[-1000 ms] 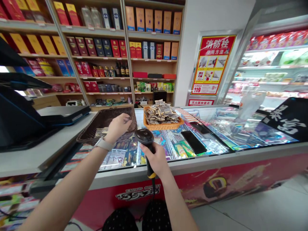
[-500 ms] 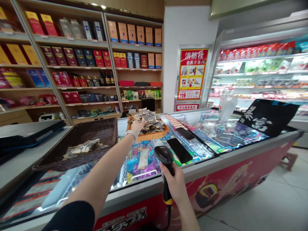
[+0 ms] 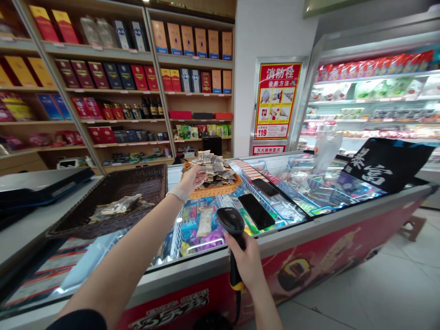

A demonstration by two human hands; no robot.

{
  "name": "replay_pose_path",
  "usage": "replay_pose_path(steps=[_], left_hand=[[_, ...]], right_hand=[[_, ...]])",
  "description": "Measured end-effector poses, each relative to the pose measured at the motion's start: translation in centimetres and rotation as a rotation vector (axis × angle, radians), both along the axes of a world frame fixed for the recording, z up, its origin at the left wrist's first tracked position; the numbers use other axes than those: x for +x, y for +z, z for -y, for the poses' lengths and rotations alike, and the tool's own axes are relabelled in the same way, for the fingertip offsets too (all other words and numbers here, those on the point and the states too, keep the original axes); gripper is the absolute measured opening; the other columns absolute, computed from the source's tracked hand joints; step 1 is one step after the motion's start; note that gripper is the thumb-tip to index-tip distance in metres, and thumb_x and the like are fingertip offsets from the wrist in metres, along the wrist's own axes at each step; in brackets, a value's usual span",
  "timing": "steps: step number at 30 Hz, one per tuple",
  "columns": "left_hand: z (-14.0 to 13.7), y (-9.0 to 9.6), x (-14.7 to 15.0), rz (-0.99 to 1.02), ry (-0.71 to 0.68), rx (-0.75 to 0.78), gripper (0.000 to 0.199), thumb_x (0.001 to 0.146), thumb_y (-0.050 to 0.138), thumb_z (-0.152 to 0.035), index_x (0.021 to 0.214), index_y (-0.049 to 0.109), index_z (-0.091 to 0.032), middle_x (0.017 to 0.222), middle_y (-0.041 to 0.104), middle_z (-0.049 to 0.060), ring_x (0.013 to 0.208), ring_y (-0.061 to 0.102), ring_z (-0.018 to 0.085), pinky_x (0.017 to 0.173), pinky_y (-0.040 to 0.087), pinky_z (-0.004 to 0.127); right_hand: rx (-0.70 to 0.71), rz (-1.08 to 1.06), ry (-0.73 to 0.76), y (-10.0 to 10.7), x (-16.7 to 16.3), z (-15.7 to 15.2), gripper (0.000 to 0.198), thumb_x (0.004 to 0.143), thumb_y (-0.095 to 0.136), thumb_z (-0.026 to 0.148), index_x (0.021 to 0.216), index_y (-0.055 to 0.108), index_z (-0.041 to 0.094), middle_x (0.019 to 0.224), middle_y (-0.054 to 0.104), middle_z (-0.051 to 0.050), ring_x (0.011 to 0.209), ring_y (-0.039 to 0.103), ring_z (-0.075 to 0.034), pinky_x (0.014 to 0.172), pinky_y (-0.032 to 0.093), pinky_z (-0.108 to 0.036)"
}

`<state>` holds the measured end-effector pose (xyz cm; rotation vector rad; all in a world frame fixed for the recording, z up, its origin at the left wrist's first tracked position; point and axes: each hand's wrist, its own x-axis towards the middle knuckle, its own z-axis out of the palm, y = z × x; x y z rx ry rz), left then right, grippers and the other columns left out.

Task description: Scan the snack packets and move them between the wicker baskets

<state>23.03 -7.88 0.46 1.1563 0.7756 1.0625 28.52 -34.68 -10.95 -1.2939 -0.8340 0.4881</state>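
Observation:
My left hand [image 3: 193,178] reaches over the near left rim of an orange wicker basket [image 3: 215,189]. Its fingers are apart and slightly bent beside the heaped small clear packets [image 3: 216,165] with dark contents; no packet shows in its grasp. My right hand [image 3: 248,259] is wrapped round the handle of a black barcode scanner [image 3: 231,221] with a yellow band and a cable hanging down. The scanner is upright in front of the freezer edge. To the left, a dark brown wicker tray [image 3: 137,176] carries several similar packets [image 3: 118,206].
A glass-topped chest freezer [image 3: 202,270] bears the basket and two black phones [image 3: 257,211], [image 3: 264,187]. A black bag [image 3: 381,165] with white characters and a clear plastic bag [image 3: 325,153] are at the right. Shelves of boxes [image 3: 113,75] line the back.
My left hand has drawn slightly left and back from the packets, staying at the basket rim. My right hand and the scanner have shifted slightly left. The view has tilted a little.

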Motion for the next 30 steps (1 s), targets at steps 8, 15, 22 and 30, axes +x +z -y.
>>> replay_pose_path(steps=[8, 15, 22, 30], left_hand=[[6.7, -2.5, -7.0, 0.196, 0.019, -0.135, 0.014, 0.070, 0.070, -0.015, 0.075, 0.057, -0.017, 0.076, 0.069, 0.003, 0.068, 0.068, 0.012, 0.071, 0.059, 0.023], [10.6, -7.1, -12.4, 0.140, 0.088, 0.017, 0.039, 0.054, 0.080, -0.021, 0.064, 0.042, -0.020, 0.062, 0.047, -0.007, 0.059, 0.053, 0.006, 0.069, 0.056, 0.022], [12.4, -9.7, -13.8, 0.084, 0.188, 0.091, 0.044, 0.056, 0.075, -0.022, 0.068, 0.032, -0.021, 0.064, 0.041, -0.009, 0.059, 0.050, 0.007, 0.062, 0.051, 0.019], [13.6, -10.0, -14.1, 0.052, 0.209, 0.103, 0.038, 0.057, 0.070, -0.019, 0.068, 0.034, -0.022, 0.062, 0.037, -0.009, 0.054, 0.041, 0.005, 0.055, 0.044, 0.017]], right_hand=[[-0.005, 0.015, 0.109, 1.6, -2.6, 0.4, 0.044, 0.085, 0.069, 0.058, 0.090, 0.079, 0.016, 0.060, 0.065, -0.004, 0.060, 0.062, -0.023, 0.053, 0.047, -0.029], [-0.036, 0.087, 0.175, 2.7, -6.2, 0.9, 0.037, 0.085, 0.071, 0.051, 0.083, 0.076, 0.015, 0.065, 0.067, -0.003, 0.061, 0.056, -0.019, 0.057, 0.045, -0.028], [-0.113, 0.156, 0.229, 2.3, -8.5, 1.0, 0.040, 0.086, 0.067, 0.052, 0.088, 0.077, 0.014, 0.069, 0.068, -0.004, 0.067, 0.056, -0.020, 0.063, 0.043, -0.029], [-0.135, 0.219, 0.198, 1.8, -9.6, 0.9, 0.042, 0.086, 0.066, 0.052, 0.092, 0.080, 0.013, 0.071, 0.074, -0.006, 0.067, 0.063, -0.023, 0.064, 0.047, -0.030]])
